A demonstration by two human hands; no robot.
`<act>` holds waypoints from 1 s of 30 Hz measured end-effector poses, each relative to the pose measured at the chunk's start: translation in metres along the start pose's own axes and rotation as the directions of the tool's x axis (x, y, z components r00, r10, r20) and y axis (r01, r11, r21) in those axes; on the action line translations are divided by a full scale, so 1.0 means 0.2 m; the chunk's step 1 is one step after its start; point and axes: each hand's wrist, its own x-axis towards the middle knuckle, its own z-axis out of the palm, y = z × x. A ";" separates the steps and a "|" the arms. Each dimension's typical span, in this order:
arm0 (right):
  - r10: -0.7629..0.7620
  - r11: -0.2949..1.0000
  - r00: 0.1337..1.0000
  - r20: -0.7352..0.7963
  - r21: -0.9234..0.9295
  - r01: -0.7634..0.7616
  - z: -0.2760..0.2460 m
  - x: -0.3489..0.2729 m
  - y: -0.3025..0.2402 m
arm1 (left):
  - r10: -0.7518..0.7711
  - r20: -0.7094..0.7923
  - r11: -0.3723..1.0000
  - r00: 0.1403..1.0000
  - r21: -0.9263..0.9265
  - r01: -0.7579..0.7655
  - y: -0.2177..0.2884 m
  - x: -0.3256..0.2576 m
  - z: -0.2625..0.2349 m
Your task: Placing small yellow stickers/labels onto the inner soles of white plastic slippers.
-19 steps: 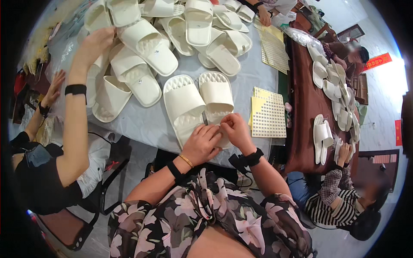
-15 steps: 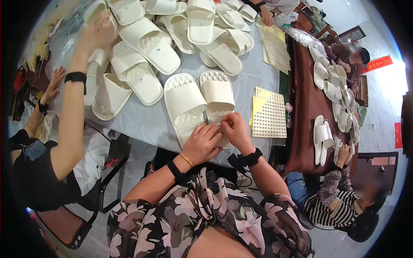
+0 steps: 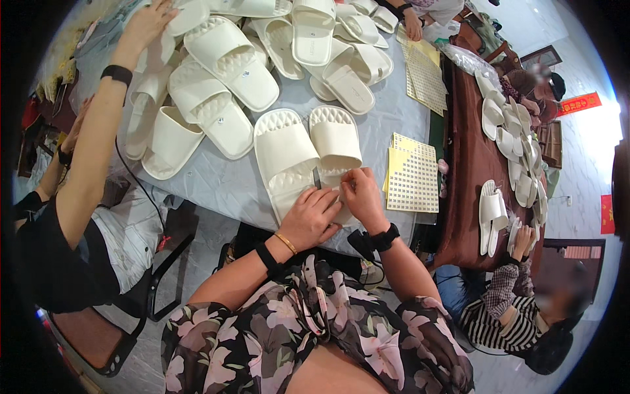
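A pair of white slide slippers lies side by side at the table's near edge, the left slipper (image 3: pixel 287 141) and the right slipper (image 3: pixel 334 139) with heels toward me. My left hand (image 3: pixel 310 215) lies across the heel ends, its fingers close together and curled over them, gripping the pair. Over the right slipper's insole, my right hand (image 3: pixel 363 197) is closed in a pinch. Whatever its fingertips hold, if anything, is too small to make out. Just right of the pair lie yellow sticker sheets (image 3: pixel 413 174) printed with rows of small labels.
A heap of white slippers (image 3: pixel 230 62) covers the far left of the table (image 3: pixel 203 190). A co-worker's arm (image 3: pixel 88 151) reaches over it from the left. More sticker sheets (image 3: pixel 426 79) lie at the far right. Beyond, a brown-covered table (image 3: pixel 459 197) bears slippers, with people around it.
The co-worker's hand at the left has moved farther away over the slipper heap. My right hand has shifted slightly up over the right slipper; my left hand stays nearly in place.
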 end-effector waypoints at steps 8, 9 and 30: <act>0.117 0.989 0.993 0.014 0.091 -0.117 -0.05 -0.01 -0.01 | 0.002 -0.017 1.000 1.000 -0.002 -0.002 0.00 0.01 0.00; 0.116 0.989 0.993 0.013 0.091 -0.117 -0.05 -0.01 0.00 | 0.004 -0.018 1.000 1.000 -0.002 -0.004 0.00 0.01 0.00; 0.073 0.997 0.997 -0.025 0.003 -0.073 -0.03 0.03 -0.02 | 0.024 -0.027 0.999 0.999 0.034 -0.023 0.01 0.01 -0.02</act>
